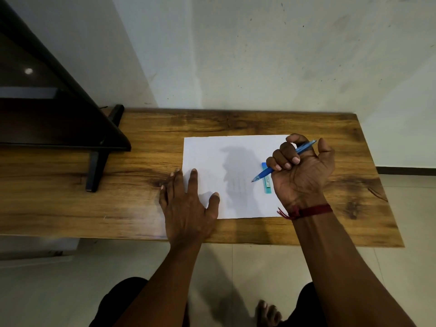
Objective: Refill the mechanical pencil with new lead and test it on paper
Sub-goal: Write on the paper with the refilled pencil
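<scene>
blue pencil, white paper — red wristband

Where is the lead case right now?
The lead case lies on the right part of the paper, partly hidden by the right hand that holds the pencil.

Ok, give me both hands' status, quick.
Left hand: open, flat, fingers pressing the paper edge.
Right hand: closed around the blue mechanical pencil, tip aimed down at the paper.
</scene>
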`<state>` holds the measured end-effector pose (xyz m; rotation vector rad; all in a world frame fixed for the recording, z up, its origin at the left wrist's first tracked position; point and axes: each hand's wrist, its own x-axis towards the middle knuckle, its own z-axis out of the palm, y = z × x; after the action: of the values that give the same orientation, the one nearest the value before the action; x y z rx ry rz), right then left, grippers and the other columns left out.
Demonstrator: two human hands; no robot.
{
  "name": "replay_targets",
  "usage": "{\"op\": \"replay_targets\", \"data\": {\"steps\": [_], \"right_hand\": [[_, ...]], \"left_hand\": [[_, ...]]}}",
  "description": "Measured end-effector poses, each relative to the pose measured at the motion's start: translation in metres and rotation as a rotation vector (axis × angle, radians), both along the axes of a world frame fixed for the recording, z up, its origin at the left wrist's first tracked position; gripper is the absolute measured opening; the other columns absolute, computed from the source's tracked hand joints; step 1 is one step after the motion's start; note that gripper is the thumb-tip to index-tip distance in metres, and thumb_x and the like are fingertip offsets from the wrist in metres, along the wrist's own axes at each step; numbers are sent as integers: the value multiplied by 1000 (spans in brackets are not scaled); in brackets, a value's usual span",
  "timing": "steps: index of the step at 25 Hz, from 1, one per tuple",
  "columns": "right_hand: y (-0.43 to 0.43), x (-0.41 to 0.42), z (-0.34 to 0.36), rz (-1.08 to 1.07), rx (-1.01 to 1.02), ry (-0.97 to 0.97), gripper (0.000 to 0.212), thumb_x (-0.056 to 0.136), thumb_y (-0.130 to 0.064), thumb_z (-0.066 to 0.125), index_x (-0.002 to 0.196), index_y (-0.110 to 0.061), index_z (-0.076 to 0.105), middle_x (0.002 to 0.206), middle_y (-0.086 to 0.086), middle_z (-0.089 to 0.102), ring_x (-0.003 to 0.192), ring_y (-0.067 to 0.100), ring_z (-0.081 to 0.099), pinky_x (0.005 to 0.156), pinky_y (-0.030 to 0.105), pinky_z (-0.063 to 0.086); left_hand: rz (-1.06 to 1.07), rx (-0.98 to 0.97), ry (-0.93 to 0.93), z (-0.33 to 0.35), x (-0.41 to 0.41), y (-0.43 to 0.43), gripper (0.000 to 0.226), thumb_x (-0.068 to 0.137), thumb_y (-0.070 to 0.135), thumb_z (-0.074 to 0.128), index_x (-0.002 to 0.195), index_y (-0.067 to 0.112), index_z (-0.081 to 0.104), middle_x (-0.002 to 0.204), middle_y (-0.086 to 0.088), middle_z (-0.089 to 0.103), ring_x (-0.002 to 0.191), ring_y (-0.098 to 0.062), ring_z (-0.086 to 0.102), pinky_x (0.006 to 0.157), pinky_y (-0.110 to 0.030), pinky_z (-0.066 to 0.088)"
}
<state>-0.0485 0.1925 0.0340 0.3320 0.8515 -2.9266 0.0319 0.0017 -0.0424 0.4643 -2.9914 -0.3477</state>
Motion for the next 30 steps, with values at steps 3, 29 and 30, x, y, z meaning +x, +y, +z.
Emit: {"op": "replay_targets", "data": {"steps": [3, 29, 30], "right_hand": [[0, -2, 0, -14, 45, -31, 49, 93, -36, 23, 72, -11, 59, 45, -6, 33, 42, 8, 23, 46, 23, 22], [-9, 10, -4, 58, 189, -110, 34, 94, 3, 34, 115, -10, 56, 81, 4, 56, 73, 17, 58, 72, 35, 53], [-10, 12, -3, 69, 222, -122, 34, 95, 5, 37, 121, -8, 56, 82, 5, 58, 76, 18, 62, 78, 38, 56]], "left_hand": [[-3, 3, 11, 0, 0, 0, 77, 80, 67, 37, 143, 24, 36, 151, -13, 36, 139, -33, 32, 114, -52, 20], [-18, 31, 6, -4, 1, -1, 77, 81, 67, 33, 145, 25, 32, 153, -13, 31, 142, -31, 26, 117, -50, 17], [-23, 32, -2, -3, 3, 0, 78, 81, 67, 34, 146, 26, 31, 154, -12, 30, 143, -30, 25, 117, -50, 16]]}}
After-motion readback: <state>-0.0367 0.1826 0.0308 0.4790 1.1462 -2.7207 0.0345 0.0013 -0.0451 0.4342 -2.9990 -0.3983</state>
